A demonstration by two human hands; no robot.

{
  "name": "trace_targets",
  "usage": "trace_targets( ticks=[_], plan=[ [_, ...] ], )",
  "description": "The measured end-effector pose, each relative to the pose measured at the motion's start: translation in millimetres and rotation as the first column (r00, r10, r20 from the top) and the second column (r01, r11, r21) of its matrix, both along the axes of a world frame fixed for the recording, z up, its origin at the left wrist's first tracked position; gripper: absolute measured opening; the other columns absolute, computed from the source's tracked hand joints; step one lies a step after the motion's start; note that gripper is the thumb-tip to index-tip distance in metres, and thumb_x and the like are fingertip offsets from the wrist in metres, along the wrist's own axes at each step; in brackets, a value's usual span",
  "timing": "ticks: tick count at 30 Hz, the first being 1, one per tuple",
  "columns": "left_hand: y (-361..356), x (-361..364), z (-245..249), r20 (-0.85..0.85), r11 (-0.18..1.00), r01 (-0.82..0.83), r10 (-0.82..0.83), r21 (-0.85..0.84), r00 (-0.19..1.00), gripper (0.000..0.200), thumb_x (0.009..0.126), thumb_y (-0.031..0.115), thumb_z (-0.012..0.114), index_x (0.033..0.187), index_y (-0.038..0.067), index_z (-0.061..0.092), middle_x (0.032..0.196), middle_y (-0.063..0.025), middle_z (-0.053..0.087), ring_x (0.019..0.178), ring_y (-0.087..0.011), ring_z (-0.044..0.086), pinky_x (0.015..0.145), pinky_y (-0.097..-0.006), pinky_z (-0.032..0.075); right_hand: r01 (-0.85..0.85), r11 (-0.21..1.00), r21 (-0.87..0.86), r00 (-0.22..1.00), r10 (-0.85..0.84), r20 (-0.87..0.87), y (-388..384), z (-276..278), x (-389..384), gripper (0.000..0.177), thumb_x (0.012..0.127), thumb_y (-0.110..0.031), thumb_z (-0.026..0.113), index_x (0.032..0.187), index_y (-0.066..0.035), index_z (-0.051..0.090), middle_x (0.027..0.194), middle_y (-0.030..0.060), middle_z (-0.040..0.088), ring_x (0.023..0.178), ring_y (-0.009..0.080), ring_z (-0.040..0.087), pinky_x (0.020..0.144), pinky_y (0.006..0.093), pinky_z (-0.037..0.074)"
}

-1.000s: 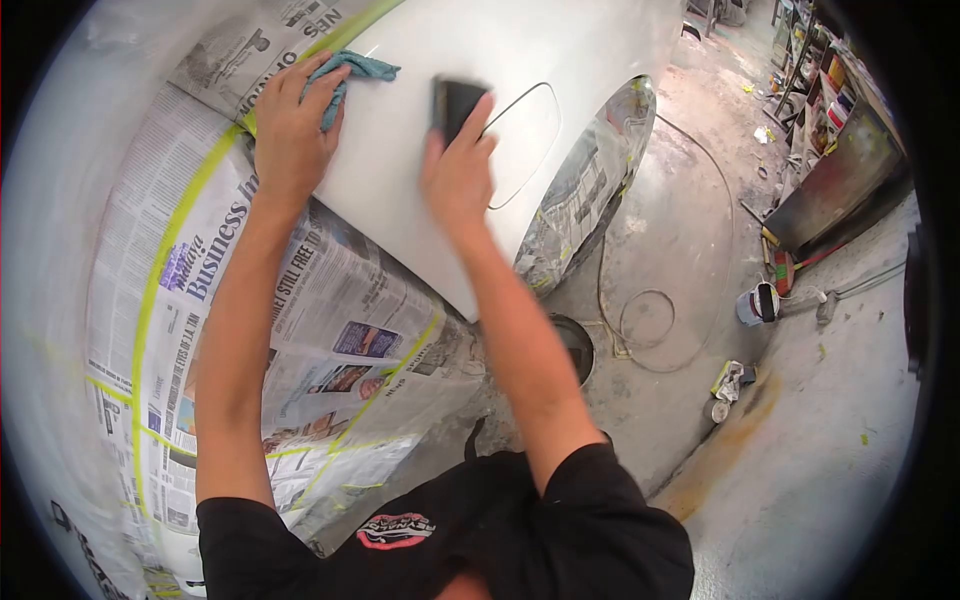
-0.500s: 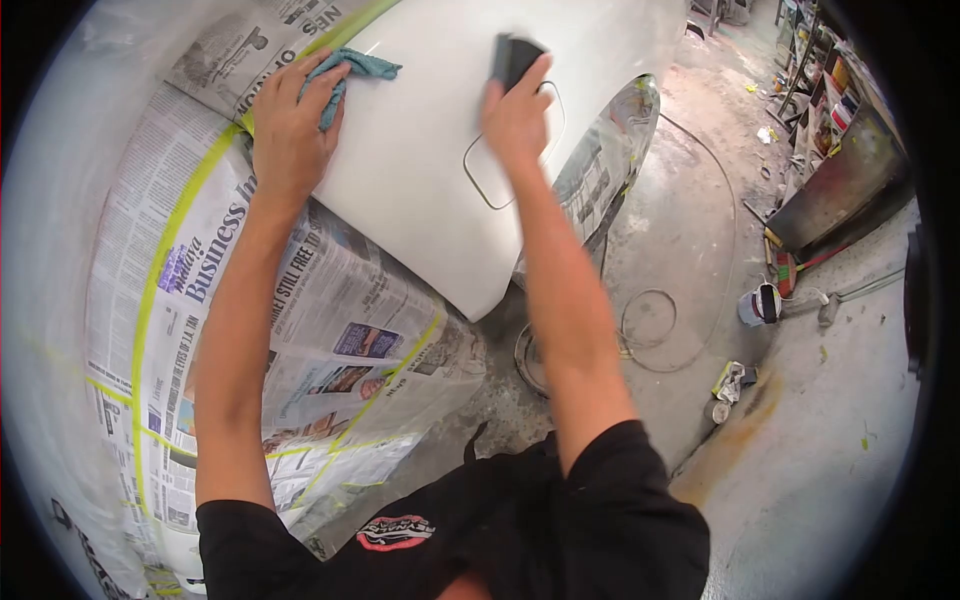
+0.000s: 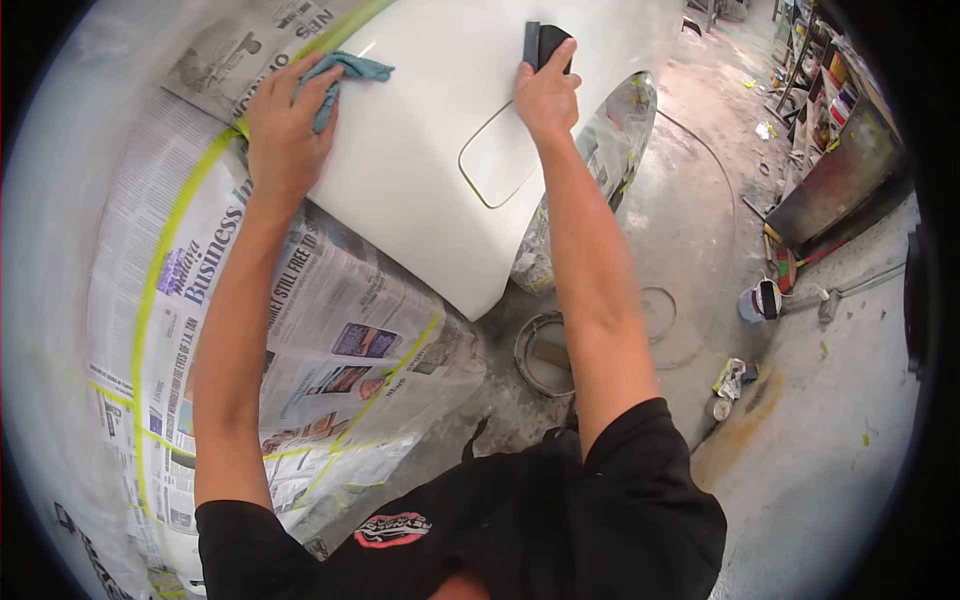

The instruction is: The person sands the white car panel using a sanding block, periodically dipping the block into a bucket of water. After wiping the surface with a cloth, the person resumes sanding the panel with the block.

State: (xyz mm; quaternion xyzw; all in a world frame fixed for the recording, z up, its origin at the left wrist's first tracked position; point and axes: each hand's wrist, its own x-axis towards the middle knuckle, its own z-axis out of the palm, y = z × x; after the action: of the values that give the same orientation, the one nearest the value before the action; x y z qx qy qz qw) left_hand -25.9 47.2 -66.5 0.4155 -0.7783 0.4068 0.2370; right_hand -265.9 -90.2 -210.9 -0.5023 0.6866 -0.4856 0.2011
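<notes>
A white car body panel (image 3: pixel 410 190) with the outline of a rounded flap (image 3: pixel 500 158) spans the upper middle. At its upper left edge my left hand (image 3: pixel 288 130) is closed on a crumpled teal cloth (image 3: pixel 350 68), which lies against the panel. Farther right, above the flap, my right hand (image 3: pixel 549 98) grips a dark block (image 3: pixel 546 46) with a grey edge, flat on the panel. Newspaper (image 3: pixel 330 300) held with yellow-green tape (image 3: pixel 180 215) covers the surface left of and below the panel.
A round basin (image 3: pixel 543 352) stands on the floor below the panel. A thin hose (image 3: pixel 725 170) curls over the floor at the right. Along the right wall are a white bucket (image 3: pixel 760 301), a dark metal panel (image 3: pixel 845 185) and cluttered shelves.
My right hand and the block have moved to the right and slightly up, exposing more of the flap outline and the basin. My left hand and the cloth have barely shifted.
</notes>
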Motion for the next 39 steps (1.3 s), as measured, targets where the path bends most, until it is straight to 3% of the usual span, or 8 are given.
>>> trace_targets(
  ticks=[3,7,13,20,25,28,34,39],
  plan=[
    [0.4,-2.0,0.9,0.016,0.999,-0.034,0.034,-0.007,0.999,0.038,0.086,0.006,0.077,0.122,0.015,0.075,0.135,-0.0049,0.068,0.121,-0.0299,0.062,0.103,-0.0427,0.046,0.024,0.998,-0.056,0.998,-0.021,0.057,27.6,-1.9,27.1,0.086,0.099,-0.034,0.063,0.166,-0.01,0.013,0.122,0.0333,0.056,0.097,0.0459,0.068,0.08,0.0527,0.058],
    [0.2,-0.8,-0.8,0.008,1.0,-0.018,0.018,-0.006,1.0,0.037,0.086,0.006,0.077,0.122,0.015,0.075,0.136,-0.0052,0.068,0.12,-0.0296,0.062,0.102,-0.0423,0.046,-0.131,0.955,-0.264,0.978,0.169,0.125,132.3,-21.7,102.4,0.089,0.099,-0.03,0.062,0.166,-0.004,0.008,0.114,0.0356,0.056,0.09,0.048,0.069,0.077,0.0539,0.058],
    [-4.7,3.6,-0.7,0.035,1.0,-0.003,0.004,-0.024,0.999,0.038,0.086,0.007,0.077,0.122,0.016,0.075,0.134,-0.0054,0.069,0.119,-0.0286,0.063,0.101,-0.0415,0.047,-0.018,1.0,-0.009,0.977,0.02,0.212,27.0,37.3,32.0,0.084,0.101,-0.027,0.06,0.159,0.008,0.01,0.117,0.0372,0.055,0.092,0.0476,0.069,0.079,0.05,0.059],
    [-2.6,1.4,-0.5,0.047,0.999,-0.001,0.003,-0.037,0.999,0.035,0.086,0.007,0.077,0.12,0.015,0.076,0.132,-0.0051,0.07,0.115,-0.0282,0.064,0.1,-0.0412,0.047,-0.106,0.938,-0.331,0.961,0.181,0.207,165.2,-30.6,133.4,0.089,0.096,-0.024,0.067,0.162,0.005,0.014,0.113,0.0317,0.053,0.094,0.0467,0.063,0.079,0.0531,0.056],
    [-5.9,4.0,-1.4,0.052,1.0,0.001,0.001,-0.03,0.999,0.034,0.087,0.007,0.077,0.12,0.015,0.076,0.132,-0.0048,0.07,0.115,-0.0281,0.064,0.101,-0.0408,0.047,-0.14,0.935,-0.327,0.972,0.194,0.137,119.7,-20.8,95.8,0.096,0.093,-0.022,0.073,0.165,0.0,0.012,0.111,0.0276,0.051,0.093,0.0452,0.06,0.08,0.0512,0.056],
    [-3.8,2.3,-1.3,0.057,0.999,0.002,0.0,-0.037,0.998,0.033,0.087,0.007,0.077,0.12,0.014,0.076,0.131,-0.005,0.071,0.113,-0.0283,0.065,0.101,-0.0407,0.047,-0.072,0.967,-0.245,0.962,0.132,0.238,118.0,-13.3,99.3,0.098,0.093,-0.02,0.073,0.166,-0.001,0.01,0.113,0.0277,0.051,0.095,0.0448,0.061,0.077,0.0484,0.057],
    [-9.7,8.5,-1.2,0.083,0.999,0.021,-0.017,-0.049,0.996,0.038,0.084,0.009,0.079,0.12,0.019,0.075,0.133,-0.0009,0.069,0.115,-0.0267,0.063,0.099,-0.04,0.047,-0.085,0.878,-0.471,0.982,0.155,0.112,162.2,-64.5,129.0,0.096,0.095,-0.024,0.071,0.167,-0.005,0.01,0.113,0.0281,0.053,0.097,0.0451,0.062,0.077,0.0494,0.057],
    [-13.3,9.5,-1.9,0.074,0.998,0.05,-0.048,-0.026,0.996,0.038,0.084,0.009,0.078,0.12,0.019,0.075,0.133,-0.0021,0.069,0.115,-0.0267,0.063,0.099,-0.0408,0.047,-0.054,0.988,-0.143,0.974,0.084,0.212,69.7,-1.1,55.7,0.088,0.098,-0.024,0.066,0.163,0.001,0.013,0.107,0.0297,0.057,0.091,0.0453,0.067,0.074,0.0522,0.056]
  ],
)
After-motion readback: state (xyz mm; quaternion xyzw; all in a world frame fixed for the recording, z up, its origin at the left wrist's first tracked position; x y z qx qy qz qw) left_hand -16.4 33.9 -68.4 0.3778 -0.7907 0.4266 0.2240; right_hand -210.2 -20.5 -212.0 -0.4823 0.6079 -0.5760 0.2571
